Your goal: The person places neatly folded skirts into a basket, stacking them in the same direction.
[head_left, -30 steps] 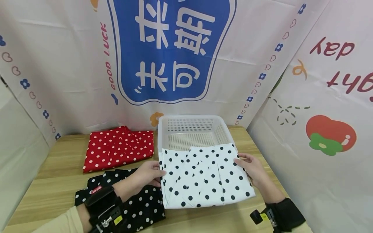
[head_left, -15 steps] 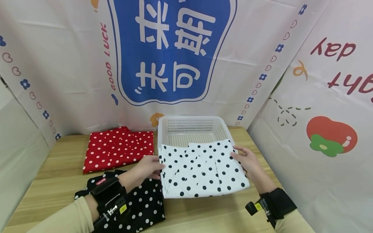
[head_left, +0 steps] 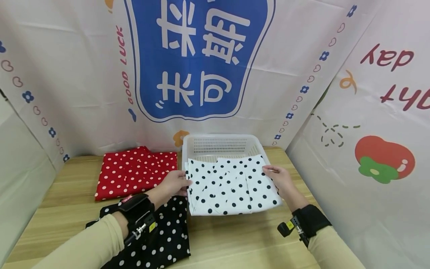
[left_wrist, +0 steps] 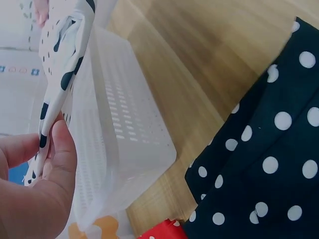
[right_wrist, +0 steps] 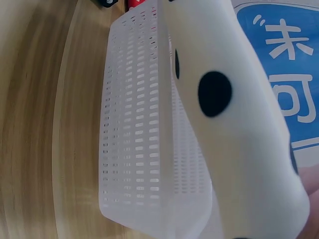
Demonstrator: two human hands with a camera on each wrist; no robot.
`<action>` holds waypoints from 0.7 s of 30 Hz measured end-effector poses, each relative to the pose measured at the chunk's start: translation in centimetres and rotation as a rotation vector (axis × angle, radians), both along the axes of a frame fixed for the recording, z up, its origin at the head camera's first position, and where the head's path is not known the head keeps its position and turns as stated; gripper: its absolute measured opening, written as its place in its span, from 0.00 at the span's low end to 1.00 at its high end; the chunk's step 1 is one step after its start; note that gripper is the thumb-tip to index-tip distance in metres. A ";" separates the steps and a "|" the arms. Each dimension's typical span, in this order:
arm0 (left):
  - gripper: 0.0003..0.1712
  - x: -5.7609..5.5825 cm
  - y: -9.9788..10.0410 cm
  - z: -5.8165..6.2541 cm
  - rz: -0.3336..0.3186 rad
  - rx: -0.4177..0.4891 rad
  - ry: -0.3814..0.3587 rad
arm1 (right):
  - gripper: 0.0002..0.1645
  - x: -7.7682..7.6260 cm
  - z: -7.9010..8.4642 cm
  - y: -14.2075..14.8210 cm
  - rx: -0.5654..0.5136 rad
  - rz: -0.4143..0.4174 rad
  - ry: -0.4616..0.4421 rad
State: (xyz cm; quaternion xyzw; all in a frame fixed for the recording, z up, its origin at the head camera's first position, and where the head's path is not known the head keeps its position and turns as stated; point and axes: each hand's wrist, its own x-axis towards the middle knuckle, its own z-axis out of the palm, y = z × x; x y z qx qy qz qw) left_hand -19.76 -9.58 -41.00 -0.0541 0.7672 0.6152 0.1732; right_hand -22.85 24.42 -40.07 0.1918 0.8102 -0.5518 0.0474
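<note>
A folded white cloth with black polka dots [head_left: 231, 186] is held over the front part of a white plastic basket [head_left: 221, 139]. My left hand [head_left: 174, 183] pinches its left edge between thumb and fingers; the left wrist view shows the fold of cloth in that pinch, above the basket's rim [left_wrist: 102, 99]. At the opposite edge, my right hand [head_left: 281, 180] grips the cloth near its upper right corner. In the right wrist view the cloth [right_wrist: 239, 119] covers most of that hand, with the perforated basket wall [right_wrist: 132, 119] below.
Left of the basket lies a folded red cloth with white dots [head_left: 137, 172]. A black cloth with white dots [head_left: 168, 231] lies in front of it, partly under my left forearm. The wooden table [head_left: 242, 246] meets printed white curtains [head_left: 94, 74] at the back and right.
Both hands have moved forward, away from me, carrying the white dotted cloth farther over the basket. Less of the basket's inside shows now. The red and black cloths stay in place.
</note>
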 end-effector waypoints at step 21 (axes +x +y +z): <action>0.22 -3.6 0.4 -0.2 0.148 0.032 -0.021 | 0.24 -4.6 -0.3 -1.1 -0.050 0.022 -0.102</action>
